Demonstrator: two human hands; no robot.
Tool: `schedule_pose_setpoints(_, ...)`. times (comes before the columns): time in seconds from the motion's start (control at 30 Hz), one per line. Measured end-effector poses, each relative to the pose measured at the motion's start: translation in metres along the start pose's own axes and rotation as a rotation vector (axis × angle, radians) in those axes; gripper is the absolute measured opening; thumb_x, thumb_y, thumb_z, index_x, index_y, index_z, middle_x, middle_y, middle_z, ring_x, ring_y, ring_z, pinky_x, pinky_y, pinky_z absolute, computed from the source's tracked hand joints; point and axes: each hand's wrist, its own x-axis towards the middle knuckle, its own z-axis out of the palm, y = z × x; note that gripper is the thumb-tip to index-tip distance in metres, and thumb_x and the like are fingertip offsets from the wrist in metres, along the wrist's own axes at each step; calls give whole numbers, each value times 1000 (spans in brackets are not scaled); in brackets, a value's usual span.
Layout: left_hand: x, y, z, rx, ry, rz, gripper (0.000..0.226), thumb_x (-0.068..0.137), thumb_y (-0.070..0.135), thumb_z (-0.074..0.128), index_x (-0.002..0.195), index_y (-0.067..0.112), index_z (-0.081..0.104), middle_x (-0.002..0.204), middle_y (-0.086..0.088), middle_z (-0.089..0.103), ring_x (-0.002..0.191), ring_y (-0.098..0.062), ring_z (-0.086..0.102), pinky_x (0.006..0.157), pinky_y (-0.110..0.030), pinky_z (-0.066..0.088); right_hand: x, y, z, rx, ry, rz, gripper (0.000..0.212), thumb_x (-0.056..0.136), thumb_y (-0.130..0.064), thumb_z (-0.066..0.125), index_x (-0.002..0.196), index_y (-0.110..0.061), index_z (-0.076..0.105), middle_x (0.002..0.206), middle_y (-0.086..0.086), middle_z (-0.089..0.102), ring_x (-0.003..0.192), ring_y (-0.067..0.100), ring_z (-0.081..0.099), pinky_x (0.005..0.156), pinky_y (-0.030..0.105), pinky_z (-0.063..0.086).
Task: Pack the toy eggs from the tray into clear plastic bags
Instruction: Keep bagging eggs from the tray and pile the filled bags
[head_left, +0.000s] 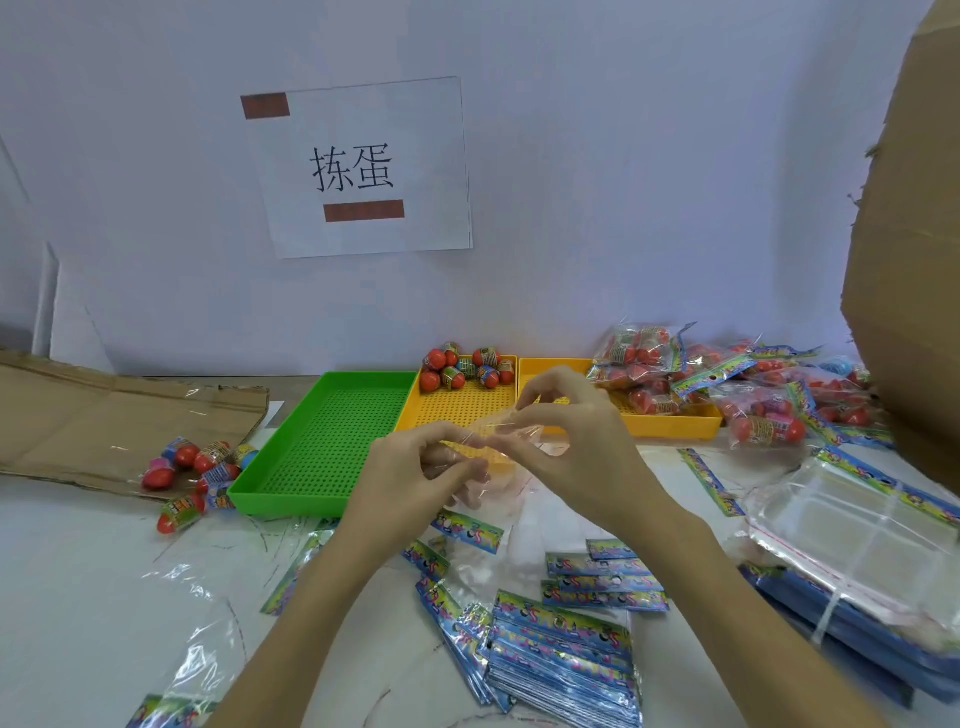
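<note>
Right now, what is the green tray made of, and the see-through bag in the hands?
The green tray looks like hard moulded plastic: one even bright colour, smooth walls and a floor of neat little holes. The clear bag pinched by the left hand and the right hand looks like thin glossy plastic film: it crinkles, shines, and the yellow tray shows through it.

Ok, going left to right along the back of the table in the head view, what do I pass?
Flattened cardboard → loose toy eggs → green tray → yellow tray holding eggs → second yellow tray → pile of packed bags → big cardboard box.
</note>
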Motion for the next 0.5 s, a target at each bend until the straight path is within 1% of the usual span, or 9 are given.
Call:
schedule_pose_setpoints(0.03, 0, 0, 0, 10, -5, 10, 14, 92, 13, 80, 104, 17, 75, 81, 1, 81, 67, -21, 78, 63, -29, 62, 0, -1, 0, 43, -25, 14, 38, 87, -55, 67, 89, -20, 82, 103, -6, 64, 102, 12, 58, 93, 45, 46)
schedule_pose_setpoints(0.07, 0, 0, -1, 20, -8, 21, 15, 91, 13, 81, 104, 18, 75, 81, 1, 81, 67, -21, 78, 65, -29, 62, 0, -2, 0, 92, -43, 23, 37, 87, -55, 67, 88, -21, 81, 100, -8, 67, 101, 8, 60, 93, 40, 47)
schedule_pose_setpoints(0.17, 0, 0, -1, 37, -20, 58, 23, 87, 15, 85, 107, 19, 74, 82, 3, 81, 66, -19, 78, 69, -27, 62, 1, -1, -1, 247, -81, 61, 20, 89, -39, 77, 94, -20, 81, 94, -12, 76, 94, 3, 68, 84, 17, 48)
schedule_pose_setpoints(0.2, -1, 1, -1, 47, -19, 73, 27, 85, 16, 87, 108, 21, 73, 83, 4, 80, 64, -18, 77, 68, -24, 60, 2, 0, -1, 284, -105, 81, 15, 90, -34, 78, 97, -20, 82, 92, -12, 77, 92, 3, 70, 81, 16, 49)
schedule_pose_setpoints(0.27, -3, 2, 1, 72, -16, 120, 31, 82, 21, 88, 108, 26, 72, 82, 8, 78, 61, -14, 75, 65, -20, 57, 2, 1, 0, 373, -181, 149, 11, 91, -27, 79, 98, -18, 82, 88, -8, 78, 86, 7, 72, 80, 23, 55)
schedule_pose_setpoints(0.33, -4, 2, 2, 103, -27, 174, 32, 82, 26, 87, 111, 25, 73, 80, 11, 77, 64, -8, 75, 65, -19, 57, 2, 2, 0, 411, -270, 210, 13, 93, -26, 77, 97, -15, 81, 86, -3, 79, 83, 12, 73, 76, 29, 58)
schedule_pose_setpoints(0.37, -3, 1, 2, 132, -36, 196, 34, 82, 28, 88, 112, 24, 73, 81, 12, 77, 68, -6, 75, 66, -22, 59, 3, 2, -1, 411, -303, 230, 15, 94, -28, 75, 97, -14, 81, 86, -2, 79, 83, 13, 73, 74, 29, 58)
schedule_pose_setpoints(0.43, -2, 1, 2, 201, -56, 205, 41, 79, 33, 91, 115, 26, 73, 84, 9, 77, 71, -9, 72, 70, -31, 60, 3, 3, -3, 452, -339, 261, 17, 98, -27, 71, 98, -12, 78, 89, 0, 80, 86, 14, 75, 77, 30, 59)
schedule_pose_setpoints(0.5, -2, 1, 3, 206, -100, 166, 53, 74, 39, 94, 120, 31, 70, 86, 9, 75, 71, -14, 70, 69, -36, 59, 3, 4, -5, 438, -319, 261, 16, 100, -27, 68, 99, -12, 75, 89, 2, 80, 85, 17, 77, 78, 38, 60)
